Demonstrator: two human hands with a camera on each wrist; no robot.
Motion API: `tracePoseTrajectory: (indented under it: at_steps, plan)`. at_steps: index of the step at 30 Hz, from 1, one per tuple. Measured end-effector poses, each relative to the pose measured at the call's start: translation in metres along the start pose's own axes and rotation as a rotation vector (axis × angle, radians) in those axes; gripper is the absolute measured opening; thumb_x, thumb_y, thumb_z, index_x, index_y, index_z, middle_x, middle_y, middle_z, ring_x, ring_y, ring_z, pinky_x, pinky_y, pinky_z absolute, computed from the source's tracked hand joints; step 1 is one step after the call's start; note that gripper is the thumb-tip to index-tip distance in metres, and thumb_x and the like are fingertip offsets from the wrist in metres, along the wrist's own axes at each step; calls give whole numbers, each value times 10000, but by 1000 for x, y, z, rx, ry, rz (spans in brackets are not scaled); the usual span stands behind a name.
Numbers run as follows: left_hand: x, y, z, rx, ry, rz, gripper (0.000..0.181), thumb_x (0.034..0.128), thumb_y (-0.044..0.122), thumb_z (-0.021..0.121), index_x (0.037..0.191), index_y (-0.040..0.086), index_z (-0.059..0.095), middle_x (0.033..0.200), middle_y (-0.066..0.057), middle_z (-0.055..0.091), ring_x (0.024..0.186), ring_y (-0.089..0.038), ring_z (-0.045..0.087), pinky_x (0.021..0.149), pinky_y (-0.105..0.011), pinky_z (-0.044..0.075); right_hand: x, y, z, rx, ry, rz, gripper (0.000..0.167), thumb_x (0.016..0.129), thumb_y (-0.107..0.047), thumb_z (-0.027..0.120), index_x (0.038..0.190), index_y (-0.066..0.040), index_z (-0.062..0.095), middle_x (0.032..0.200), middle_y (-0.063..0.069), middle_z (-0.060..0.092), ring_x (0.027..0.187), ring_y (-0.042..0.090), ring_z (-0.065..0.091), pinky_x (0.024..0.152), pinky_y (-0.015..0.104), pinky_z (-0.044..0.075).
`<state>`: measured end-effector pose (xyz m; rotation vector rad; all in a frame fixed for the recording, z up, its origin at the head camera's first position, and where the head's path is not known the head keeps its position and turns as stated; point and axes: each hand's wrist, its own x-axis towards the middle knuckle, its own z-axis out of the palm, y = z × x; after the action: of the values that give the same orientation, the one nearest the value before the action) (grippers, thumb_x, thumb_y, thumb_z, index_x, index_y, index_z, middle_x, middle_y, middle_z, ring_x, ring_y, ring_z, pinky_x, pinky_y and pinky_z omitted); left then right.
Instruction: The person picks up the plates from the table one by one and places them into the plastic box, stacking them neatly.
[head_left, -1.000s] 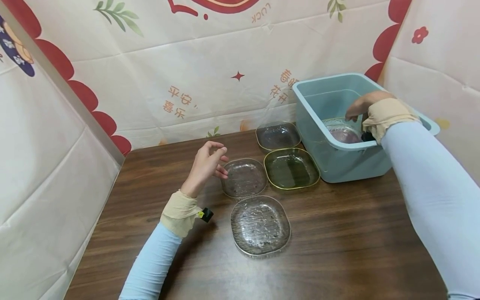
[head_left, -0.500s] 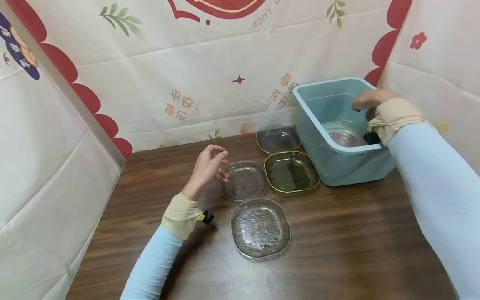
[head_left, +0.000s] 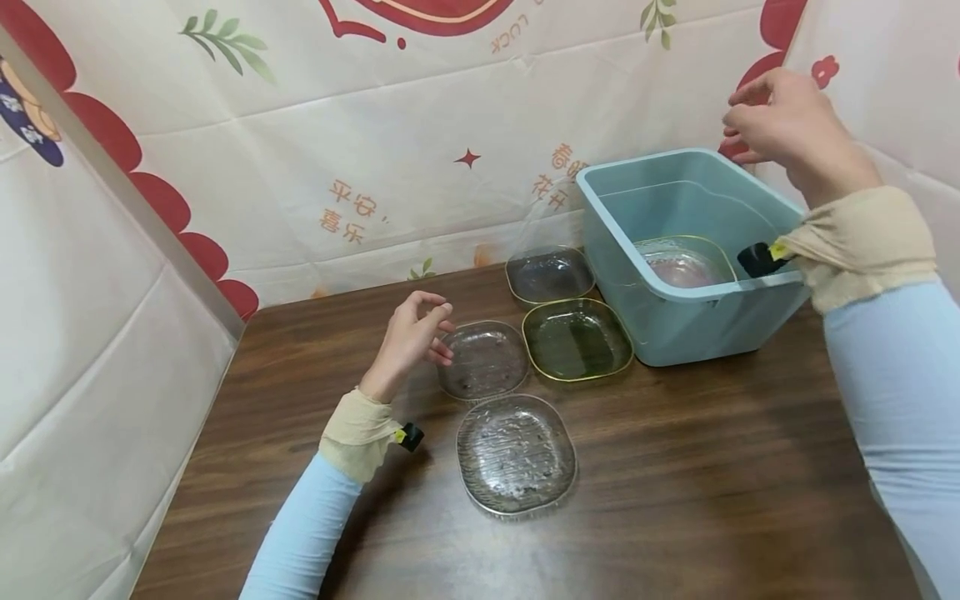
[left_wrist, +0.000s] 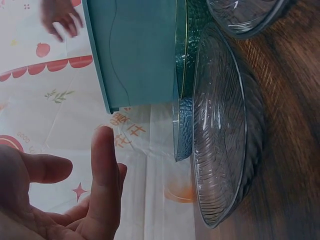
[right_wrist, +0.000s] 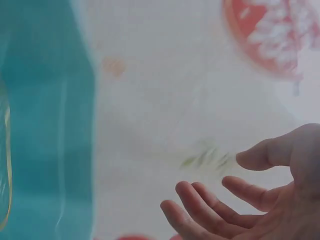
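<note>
My left hand (head_left: 408,342) hovers beside a clear, greyish ribbed plate (head_left: 483,360), fingers loosely bent and holding nothing. Above the right side of a blue-green plastic bin (head_left: 656,329), my right hand (head_left: 795,125) is raised with relaxed fingers and nothing in them. Inside the bin lies a clear dish with a gold rim (head_left: 686,262), partly hidden by the bin's front wall. Left of the bin sit a dark green gold-rimmed plate (head_left: 577,340) and a bluish-grey plate (head_left: 550,275). Another clear ribbed plate (head_left: 517,454) lies closer to me.
The brown wooden table (head_left: 675,483) carries everything. A printed white cloth (head_left: 420,133) hangs behind the table and along its sides. The bin stands at the back right, its walls rising well above the plates.
My right hand has come up out of the bin, moving upward and to the right, with nothing in it. The left hand and the plates stay where they were.
</note>
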<state>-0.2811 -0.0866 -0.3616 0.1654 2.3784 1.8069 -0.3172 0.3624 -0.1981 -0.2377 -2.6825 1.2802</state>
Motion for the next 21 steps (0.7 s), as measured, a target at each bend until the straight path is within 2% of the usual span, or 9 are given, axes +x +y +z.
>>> tracePoseTrajectory:
  at_steps: [3,8,11,14,18,21]
  plan:
    - [0,0,-1,-3,3,-1,337,1068,254,550,1334,49,524,1189,-366,644,482,-183,652,560,-451,657,-26,-15,13,105,-2,-109,434,1041,-239,547,1454,-222,417,1057,-98,496,797,-37,621,660,55,561]
    - [-1,1,-3,-2,8,3,346,1065,272,555,1337,59,528,1180,-360,654,487,-192,654,542,-418,652,-62,-34,47,350,-11,-282,329,996,-72,617,1296,-189,550,998,-33,618,813,50,699,678,152,624]
    - [-1,2,-4,2,11,11,352,1063,285,559,1338,66,530,1155,-333,671,497,-196,660,540,-404,650,-78,-39,68,443,-32,-356,344,974,-38,661,1290,-154,592,967,16,670,826,107,732,695,216,650]
    - [-1,4,-6,12,13,18,355,1061,297,562,1336,76,535,1111,-274,697,513,-203,671,569,-444,658,-86,-41,88,464,-51,-398,300,970,-33,675,1255,-111,621,934,2,702,817,117,745,703,245,659]
    - [-2,7,-7,21,18,24,345,1061,296,561,1335,87,542,1107,-263,709,532,-216,685,647,-560,655,-88,-42,111,425,-103,-416,186,989,-57,662,1175,-48,654,892,-32,728,808,125,747,710,259,662]
    - [-2,9,-7,31,17,25,336,1064,285,558,1334,86,543,1100,-256,711,534,-213,686,645,-554,656,-85,-41,127,386,-158,-400,151,1000,-73,650,1129,6,661,849,-19,732,785,129,746,702,261,661]
